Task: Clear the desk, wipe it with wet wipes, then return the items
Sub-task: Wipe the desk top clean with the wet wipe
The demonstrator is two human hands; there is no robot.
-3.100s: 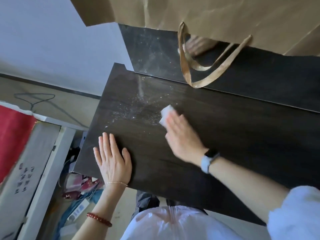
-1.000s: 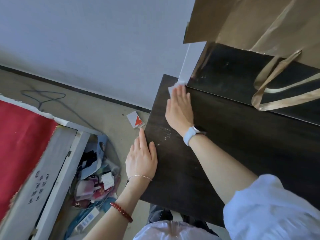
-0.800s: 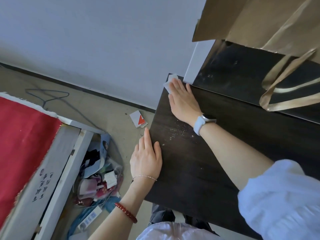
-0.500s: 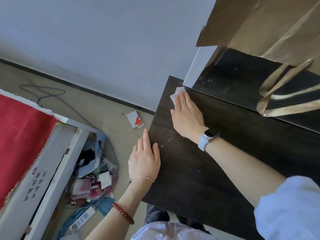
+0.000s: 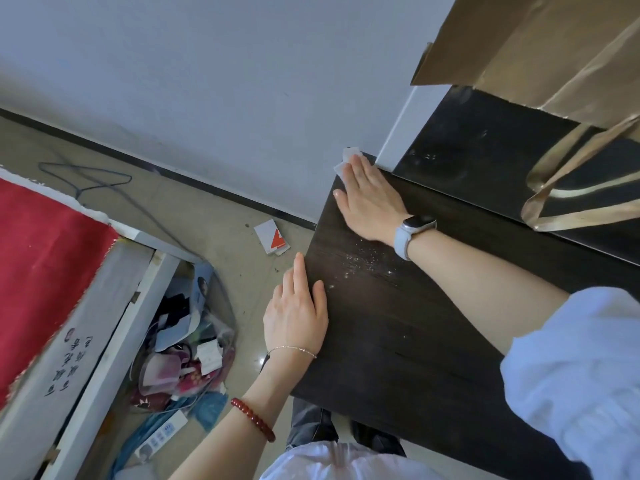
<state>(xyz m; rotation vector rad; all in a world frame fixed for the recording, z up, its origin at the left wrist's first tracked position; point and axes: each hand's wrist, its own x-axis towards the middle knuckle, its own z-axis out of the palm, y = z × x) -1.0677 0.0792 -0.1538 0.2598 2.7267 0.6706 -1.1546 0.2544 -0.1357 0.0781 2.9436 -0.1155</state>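
Right hand, fingers flat, presses white wet wipe into far corner of dark wood counter; left hand flat, empty, bracing near edge.

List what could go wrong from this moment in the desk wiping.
1. The wet wipe under the right hand already overhangs the desk corner; another push might drop it to the floor.
2. White crumbs lie behind that hand, so they may be missed.
3. The paper bag covers the raised shelf, likely leaving it unwiped.
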